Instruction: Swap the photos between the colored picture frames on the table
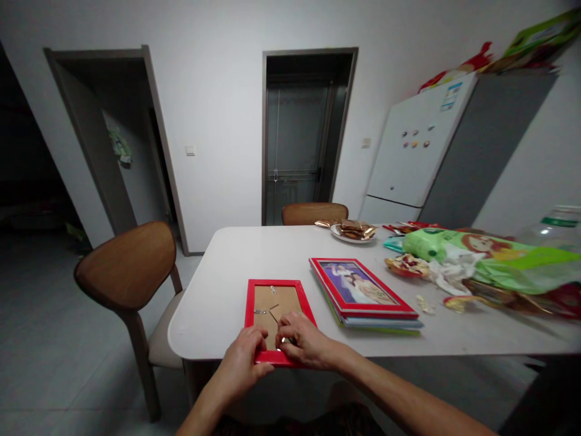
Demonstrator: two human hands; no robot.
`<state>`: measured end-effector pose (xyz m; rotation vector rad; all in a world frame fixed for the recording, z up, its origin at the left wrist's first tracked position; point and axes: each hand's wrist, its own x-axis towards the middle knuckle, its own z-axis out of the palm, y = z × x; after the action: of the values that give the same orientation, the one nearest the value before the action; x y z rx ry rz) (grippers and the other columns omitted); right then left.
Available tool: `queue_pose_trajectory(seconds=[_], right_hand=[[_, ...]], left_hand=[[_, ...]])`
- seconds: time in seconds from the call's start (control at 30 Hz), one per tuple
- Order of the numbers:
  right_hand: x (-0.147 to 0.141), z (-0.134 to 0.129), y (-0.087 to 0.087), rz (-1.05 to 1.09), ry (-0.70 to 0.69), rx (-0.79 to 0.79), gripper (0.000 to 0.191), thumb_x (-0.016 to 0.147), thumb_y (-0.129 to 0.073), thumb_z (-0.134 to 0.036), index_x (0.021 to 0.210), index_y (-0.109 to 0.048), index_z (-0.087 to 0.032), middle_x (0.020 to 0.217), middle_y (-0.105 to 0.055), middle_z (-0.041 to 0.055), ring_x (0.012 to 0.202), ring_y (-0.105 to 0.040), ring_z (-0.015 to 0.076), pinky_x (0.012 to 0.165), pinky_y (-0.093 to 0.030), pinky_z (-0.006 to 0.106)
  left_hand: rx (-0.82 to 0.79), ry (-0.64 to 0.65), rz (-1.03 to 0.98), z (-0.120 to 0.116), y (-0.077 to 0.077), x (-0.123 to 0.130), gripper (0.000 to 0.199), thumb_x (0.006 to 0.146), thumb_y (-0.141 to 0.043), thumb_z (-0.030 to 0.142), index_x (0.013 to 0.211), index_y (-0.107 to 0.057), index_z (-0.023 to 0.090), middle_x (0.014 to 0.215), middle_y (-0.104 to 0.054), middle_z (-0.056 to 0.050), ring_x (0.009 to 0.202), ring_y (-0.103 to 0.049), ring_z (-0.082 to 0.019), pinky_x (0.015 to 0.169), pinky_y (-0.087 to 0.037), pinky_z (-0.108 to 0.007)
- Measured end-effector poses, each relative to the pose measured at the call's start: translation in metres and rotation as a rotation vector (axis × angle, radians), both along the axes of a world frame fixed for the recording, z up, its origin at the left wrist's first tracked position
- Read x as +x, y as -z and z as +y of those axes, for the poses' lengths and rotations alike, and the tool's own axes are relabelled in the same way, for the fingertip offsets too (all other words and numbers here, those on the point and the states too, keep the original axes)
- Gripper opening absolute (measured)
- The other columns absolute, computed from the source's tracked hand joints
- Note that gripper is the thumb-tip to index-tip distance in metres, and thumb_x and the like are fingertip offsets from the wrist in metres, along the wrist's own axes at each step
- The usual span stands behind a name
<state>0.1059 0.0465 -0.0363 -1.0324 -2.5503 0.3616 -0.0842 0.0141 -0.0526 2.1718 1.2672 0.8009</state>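
Note:
A red picture frame (250, 303) lies face down at the table's near edge, its brown backing board (264, 327) up. Small metal hangers are fixed to the board, and a thin dark bent piece rises near its middle. My left hand (242, 357) grips the frame's near left corner, thumb along the near edge. Over the lower right of the board is my right hand (302, 340), fingers curled and pressed down, a ring on one finger. What its fingertips hold, if anything, is hidden. Just to the right, a red framed photo (358, 284) tops a small stack.
The white table (218, 290) also bears a plate of wrapped snacks (354, 231), a green plastic package (499, 254), an opened pomegranate (408, 265) and crumpled tissue (456, 272). A wooden chair (131, 266) stands left, another chair (313, 212) behind. A fridge (408, 145) is at the back right.

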Motion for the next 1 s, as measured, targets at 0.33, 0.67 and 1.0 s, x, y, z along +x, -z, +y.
queue_pose_trajectory(seconds=[0.33,0.67,1.0], right_hand=[[0.006,-0.004,0.0,0.539,0.311,-0.151,0.028,0.072,-0.041,-0.017,0.093,-0.059,-0.017,0.088,-0.059,0.0062,0.076,-0.053,0.0149,0.07,-0.042,0.028],[0.036,-0.015,0.006,1.197,0.602,-0.59,0.03,0.064,-0.054,-0.034,0.087,-0.056,-0.014,0.073,-0.06,0.0044,0.057,-0.052,0.0112,0.053,-0.041,0.024],[0.027,-0.02,-0.041,1.576,0.317,-0.752,0.035,0.069,-0.054,-0.033,0.102,-0.049,-0.02,0.084,-0.065,0.0022,0.069,-0.06,0.0144,0.06,-0.047,0.025]], left_hand=[[0.113,-0.044,0.312,-0.008,-0.015,0.041,0.045,0.051,-0.065,0.01,0.093,-0.05,0.017,0.125,-0.043,-0.013,0.119,-0.033,-0.029,0.099,-0.016,-0.05],[0.058,-0.043,-0.31,-0.003,-0.045,0.039,0.011,0.067,-0.055,0.016,0.075,-0.048,0.019,0.117,-0.05,-0.01,0.109,-0.045,-0.024,0.09,-0.035,-0.039],[-0.098,-0.032,-1.209,0.01,-0.098,0.105,0.044,0.063,-0.065,0.026,0.101,-0.043,0.02,0.096,-0.059,-0.002,0.089,-0.057,-0.016,0.082,-0.044,-0.032]])
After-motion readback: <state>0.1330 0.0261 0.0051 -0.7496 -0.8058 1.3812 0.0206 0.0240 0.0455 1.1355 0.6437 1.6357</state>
